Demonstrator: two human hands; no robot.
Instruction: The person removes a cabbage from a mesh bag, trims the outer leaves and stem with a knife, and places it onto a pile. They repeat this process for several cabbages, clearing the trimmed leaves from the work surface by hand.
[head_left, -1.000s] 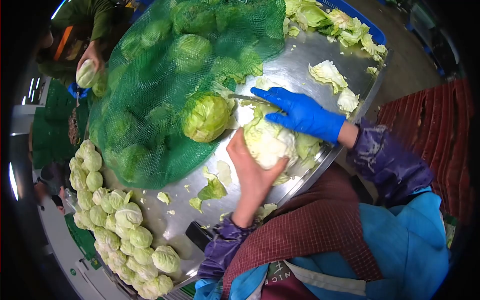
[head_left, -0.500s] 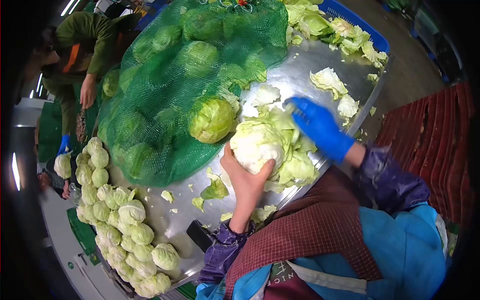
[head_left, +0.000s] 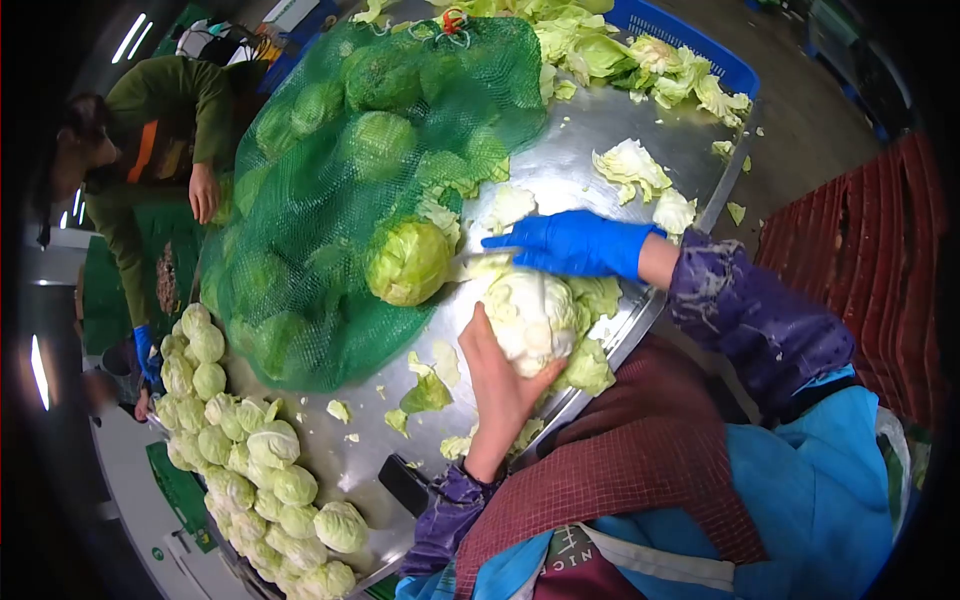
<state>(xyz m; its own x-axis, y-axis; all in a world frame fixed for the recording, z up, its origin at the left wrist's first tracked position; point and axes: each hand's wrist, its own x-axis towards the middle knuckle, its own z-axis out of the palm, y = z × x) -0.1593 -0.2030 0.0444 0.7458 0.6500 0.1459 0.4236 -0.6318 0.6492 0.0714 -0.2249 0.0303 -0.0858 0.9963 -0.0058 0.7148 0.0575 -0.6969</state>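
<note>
My bare left hand point(head_left: 500, 385) cups a pale, partly stripped cabbage point(head_left: 535, 325) from its near left side, thumb and fingers apart around it. My right hand point(head_left: 580, 243), in a blue glove, is closed just above the cabbage's far side. A thin pale thing like a blade sticks out left from under its fingers, too unclear to name. Loose leaves point(head_left: 590, 370) lie beside and under the cabbage. A greener whole cabbage point(head_left: 410, 262) rests to the left, against a green net bag point(head_left: 300, 220) full of cabbages.
Trimmed cabbages point(head_left: 270, 445) are piled along the left edge of the metal table point(head_left: 640, 130). A blue crate point(head_left: 690, 35) with leaves stands at the far right, red stacked material point(head_left: 850, 270) at right. A black object point(head_left: 403, 485) lies near my left sleeve. Another person point(head_left: 170, 110) bends at upper left.
My right hand has moved left, from the loose leaves to above the cabbage. The cabbage, in my left hand, is turned and shows more white. Fewer leaves surround it.
</note>
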